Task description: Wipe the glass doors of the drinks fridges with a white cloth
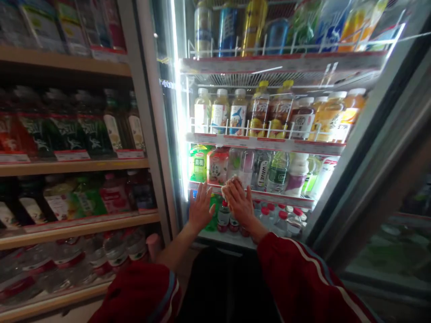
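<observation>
My right hand [239, 204] presses a crumpled whitish cloth [224, 193] under its fingers, in front of the drinks cooler's lower shelf edge. It seems to lie against the cooler's glass front [235, 77], which shows streaks of reflected light. To its left, my left hand [201, 210] is raised with fingers stretched apart and nothing in it; whether it touches the glass I cannot tell. Behind the hands stand a green-labelled bottle [198, 163], a red-labelled bottle [217, 166] and a clear bottle with a WAVE label [262, 172].
Bottles with white and yellow caps line the middle shelf [269, 142], with cans and bottles on the shelf [283, 63] above. Red-capped bottles [282, 220] stand at the bottom. Left of the metal frame [148, 112], a wooden shelf unit [77, 167] holds more bottles.
</observation>
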Motion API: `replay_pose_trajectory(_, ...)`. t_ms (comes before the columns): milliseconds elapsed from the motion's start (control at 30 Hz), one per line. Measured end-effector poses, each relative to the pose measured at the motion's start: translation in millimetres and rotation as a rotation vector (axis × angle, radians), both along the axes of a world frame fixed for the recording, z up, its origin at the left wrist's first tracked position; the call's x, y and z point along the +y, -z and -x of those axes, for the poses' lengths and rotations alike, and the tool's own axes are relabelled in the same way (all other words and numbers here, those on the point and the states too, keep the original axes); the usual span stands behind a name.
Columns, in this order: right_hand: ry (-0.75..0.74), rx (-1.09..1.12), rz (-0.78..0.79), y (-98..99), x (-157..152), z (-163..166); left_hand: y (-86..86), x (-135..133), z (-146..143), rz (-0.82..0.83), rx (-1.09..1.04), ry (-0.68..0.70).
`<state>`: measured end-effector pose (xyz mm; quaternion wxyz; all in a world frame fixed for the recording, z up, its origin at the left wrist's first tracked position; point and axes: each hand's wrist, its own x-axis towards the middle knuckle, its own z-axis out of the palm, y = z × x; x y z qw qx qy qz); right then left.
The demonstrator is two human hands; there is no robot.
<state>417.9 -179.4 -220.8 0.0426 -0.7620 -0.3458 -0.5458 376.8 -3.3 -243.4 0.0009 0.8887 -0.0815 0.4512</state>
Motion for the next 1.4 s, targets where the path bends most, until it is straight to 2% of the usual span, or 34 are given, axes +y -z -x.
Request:
replay_pose_trajectory(267, -0.018, -0.051, -0.014, -16.7, 18, -5, 1.3, 41, 3, 0.079, -0.017, -0.093)
replay_pose_trajectory(633, -0.23, -0.045, 0.202, -8.1, 117, -18, 9.4, 94, 15, 0.118, -0.026, -0.183)
replay_pose_trajectory(767, -0.265, -0.046, 0.296, -8.1, 141, -20, 15.0, 106, 17, 0.134, -0.058, -0.212)
replay_pose_trajectory(967, -0.275, -0.063, 0.353, -16.3, 173, -19, 20.2, 123, 24, 0.153, -0.06, -0.262)
replay_pose_trajectory(1133, -0.297, -0.058, 0.389, -20.2, 185, -18, 19.9, 130, 29, 0.161, -0.065, -0.286)
replay_pose_trajectory(1267, -0.306, -0.105, 0.401, -38.9, 182, -21, 13.5, 127, 25, 0.177, -0.068, -0.275)
replay_pose_trajectory(1400, -0.276, -0.12, 0.283, -69.6, 183, -26, 5.4, 119, 21, 0.192, -0.073, -0.268)
